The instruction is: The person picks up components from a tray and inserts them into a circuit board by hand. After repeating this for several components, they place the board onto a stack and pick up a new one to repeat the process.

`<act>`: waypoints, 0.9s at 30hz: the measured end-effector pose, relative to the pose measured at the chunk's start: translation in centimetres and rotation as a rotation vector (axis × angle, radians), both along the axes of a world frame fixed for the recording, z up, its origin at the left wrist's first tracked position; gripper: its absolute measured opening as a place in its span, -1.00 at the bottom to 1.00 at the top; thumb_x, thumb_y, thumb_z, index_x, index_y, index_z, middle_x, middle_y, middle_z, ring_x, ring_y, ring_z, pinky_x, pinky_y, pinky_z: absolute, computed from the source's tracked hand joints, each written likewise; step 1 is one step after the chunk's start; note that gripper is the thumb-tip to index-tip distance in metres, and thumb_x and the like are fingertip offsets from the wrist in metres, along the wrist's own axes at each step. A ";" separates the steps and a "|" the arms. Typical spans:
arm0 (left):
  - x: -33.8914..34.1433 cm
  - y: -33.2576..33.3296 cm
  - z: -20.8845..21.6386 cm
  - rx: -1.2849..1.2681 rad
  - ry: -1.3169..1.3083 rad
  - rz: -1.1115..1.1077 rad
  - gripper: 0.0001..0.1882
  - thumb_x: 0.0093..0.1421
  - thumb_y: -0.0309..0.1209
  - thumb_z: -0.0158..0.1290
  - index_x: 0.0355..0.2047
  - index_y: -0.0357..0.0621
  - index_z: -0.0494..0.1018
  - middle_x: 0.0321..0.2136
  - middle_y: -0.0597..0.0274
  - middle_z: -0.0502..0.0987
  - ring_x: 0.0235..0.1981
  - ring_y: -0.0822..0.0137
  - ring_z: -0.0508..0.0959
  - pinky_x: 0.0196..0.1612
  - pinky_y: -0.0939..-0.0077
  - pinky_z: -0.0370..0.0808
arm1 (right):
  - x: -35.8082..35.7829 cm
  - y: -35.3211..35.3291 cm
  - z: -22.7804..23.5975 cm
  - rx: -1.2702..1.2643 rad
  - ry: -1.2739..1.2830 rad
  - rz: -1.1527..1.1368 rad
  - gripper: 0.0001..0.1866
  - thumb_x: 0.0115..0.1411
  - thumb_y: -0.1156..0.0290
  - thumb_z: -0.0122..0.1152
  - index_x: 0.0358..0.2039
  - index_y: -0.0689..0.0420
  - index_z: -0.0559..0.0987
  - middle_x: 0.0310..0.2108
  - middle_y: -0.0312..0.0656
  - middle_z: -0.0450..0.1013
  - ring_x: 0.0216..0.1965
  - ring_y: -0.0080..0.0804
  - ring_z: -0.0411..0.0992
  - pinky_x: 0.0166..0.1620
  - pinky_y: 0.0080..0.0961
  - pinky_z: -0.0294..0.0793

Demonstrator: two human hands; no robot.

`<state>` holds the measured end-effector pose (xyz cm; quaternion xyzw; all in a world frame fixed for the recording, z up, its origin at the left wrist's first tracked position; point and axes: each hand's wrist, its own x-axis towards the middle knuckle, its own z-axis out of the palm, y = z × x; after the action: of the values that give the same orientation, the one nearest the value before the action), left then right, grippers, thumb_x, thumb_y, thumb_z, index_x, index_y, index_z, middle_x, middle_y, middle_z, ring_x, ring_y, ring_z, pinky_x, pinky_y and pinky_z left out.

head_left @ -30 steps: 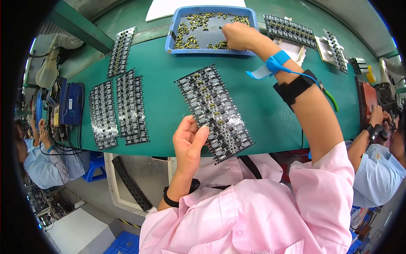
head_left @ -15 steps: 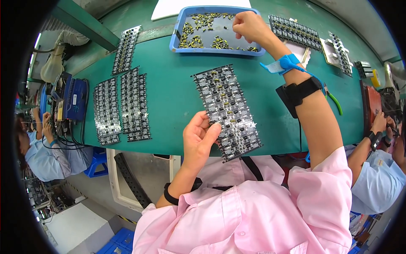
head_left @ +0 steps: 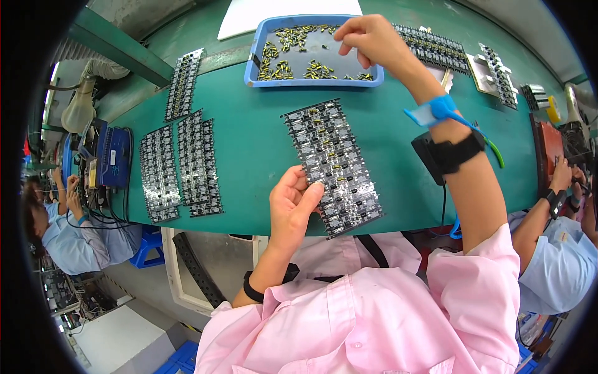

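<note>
My left hand point(head_left: 296, 202) grips a panel of small circuit boards point(head_left: 334, 165) by its left edge, thumb on top. The panel is tilted above the green table. Several small black-and-yellow parts stand in a line along its upper half. Ahead is a blue tray point(head_left: 311, 82) of loose cylindrical capacitors point(head_left: 291, 38), lying in heaps. Over the tray's right side is my right hand point(head_left: 374, 43), fingers bent and apart, with nothing visible between them. A blue wrist strap point(head_left: 433, 112) with a cord is on my right forearm.
More board panels point(head_left: 159, 171) lie at the left, a narrower one point(head_left: 185, 84) behind them, and others point(head_left: 436, 48) at the far right. Green-handled pliers point(head_left: 495, 153) rest on the right. Co-workers in light blue point(head_left: 84, 240) sit at both sides.
My right hand has gone from closed fingers to spread ones, moving slightly right over the tray. My left hand still holds the panel in nearly the same place. The view has shifted a little.
</note>
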<state>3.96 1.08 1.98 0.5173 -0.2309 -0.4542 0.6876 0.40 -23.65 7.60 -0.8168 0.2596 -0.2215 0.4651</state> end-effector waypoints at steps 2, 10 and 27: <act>0.3 0.1 -0.2 0.005 -0.004 -0.006 -0.75 0.00 -0.51 -0.10 -0.27 -0.31 0.23 -0.47 0.25 0.40 -0.54 0.63 0.35 -0.57 0.80 0.29 | -1.1 2.6 1.9 0.077 -0.124 0.036 -0.87 -0.09 0.50 -0.09 -0.50 0.26 0.37 -0.62 -0.20 0.41 -0.85 -0.68 0.16 -0.77 -0.76 0.12; 0.0 -0.5 -0.9 -0.040 0.014 -0.022 -0.75 0.01 -0.52 -0.10 -0.26 -0.31 0.21 -0.45 0.24 0.39 -0.53 0.62 0.36 -0.57 0.79 0.30 | -8.8 12.4 0.8 0.559 -0.002 -0.013 -0.95 -0.06 0.55 -0.01 -0.55 0.25 0.39 -0.63 -0.27 0.37 -0.74 -0.71 0.21 -0.70 -0.81 0.14; -1.0 -0.4 -1.1 -0.116 -0.064 -0.047 -0.74 0.01 -0.61 -0.14 -0.25 -0.35 0.15 -0.40 0.21 0.35 -0.51 0.62 0.34 -0.56 0.78 0.28 | -9.4 16.7 -3.1 -0.169 0.014 -0.115 -0.90 -0.15 0.68 -0.01 -0.54 0.24 0.35 -0.60 -0.15 0.23 -0.67 -0.27 0.25 -0.62 -0.50 0.22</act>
<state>2.99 0.69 0.88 0.4853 -0.2908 -0.4394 0.6978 -9.05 -6.97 4.49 -0.8385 0.2896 -0.2632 0.3792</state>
